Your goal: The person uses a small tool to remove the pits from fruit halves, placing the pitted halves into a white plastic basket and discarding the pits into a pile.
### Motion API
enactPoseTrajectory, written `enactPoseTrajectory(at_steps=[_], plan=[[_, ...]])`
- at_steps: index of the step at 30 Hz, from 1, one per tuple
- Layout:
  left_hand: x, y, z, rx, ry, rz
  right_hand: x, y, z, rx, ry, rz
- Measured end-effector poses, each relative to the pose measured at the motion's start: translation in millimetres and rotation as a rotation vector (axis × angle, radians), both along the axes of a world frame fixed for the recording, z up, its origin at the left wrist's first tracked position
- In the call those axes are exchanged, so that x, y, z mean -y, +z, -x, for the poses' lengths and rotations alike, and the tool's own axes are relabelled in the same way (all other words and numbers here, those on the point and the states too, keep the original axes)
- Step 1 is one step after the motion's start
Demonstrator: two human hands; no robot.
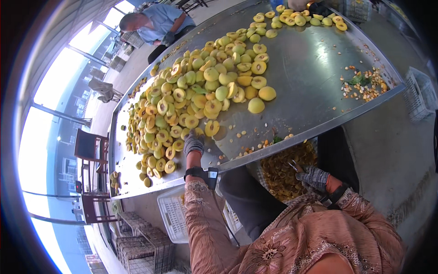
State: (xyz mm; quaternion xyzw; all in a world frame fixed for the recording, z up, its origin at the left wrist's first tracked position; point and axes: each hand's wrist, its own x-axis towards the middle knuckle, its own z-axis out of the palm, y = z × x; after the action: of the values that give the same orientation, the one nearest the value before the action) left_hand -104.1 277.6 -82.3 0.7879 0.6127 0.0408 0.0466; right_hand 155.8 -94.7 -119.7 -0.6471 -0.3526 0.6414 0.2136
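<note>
steel table, left hand outstretched

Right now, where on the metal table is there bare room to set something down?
Bare steel lies between the big fruit heap and the pit scraps, running to the near edge. The heap crowds the table's left, where the left hand rests.
</note>
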Motion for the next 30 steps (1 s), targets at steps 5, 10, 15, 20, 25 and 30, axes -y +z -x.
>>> enactPoseTrajectory(at_steps=[5,10,15,20,25,30], plan=[[-3,-38,-22,0.398,0.163,0.045,10,-22,-6,0.038,0.164,-0.108],[32,-47,13,0.750,0.058,0.288,-17,56,26,0.349,0.187,-0.805],[131,48,-35,1.341,0.104,0.675,-13,99,23,-0.149,-0.010,-0.330],[191,53,-38,1.754,-0.030,0.609,-14,138,45,-0.590,-0.244,-0.177],[218,42,-50,1.446,-0.320,0.113,-11,124,60,-0.460,-0.173,-0.294],[236,35,-60,1.383,-0.396,-0.106,-9,137,66,-0.460,-0.158,-0.315]])
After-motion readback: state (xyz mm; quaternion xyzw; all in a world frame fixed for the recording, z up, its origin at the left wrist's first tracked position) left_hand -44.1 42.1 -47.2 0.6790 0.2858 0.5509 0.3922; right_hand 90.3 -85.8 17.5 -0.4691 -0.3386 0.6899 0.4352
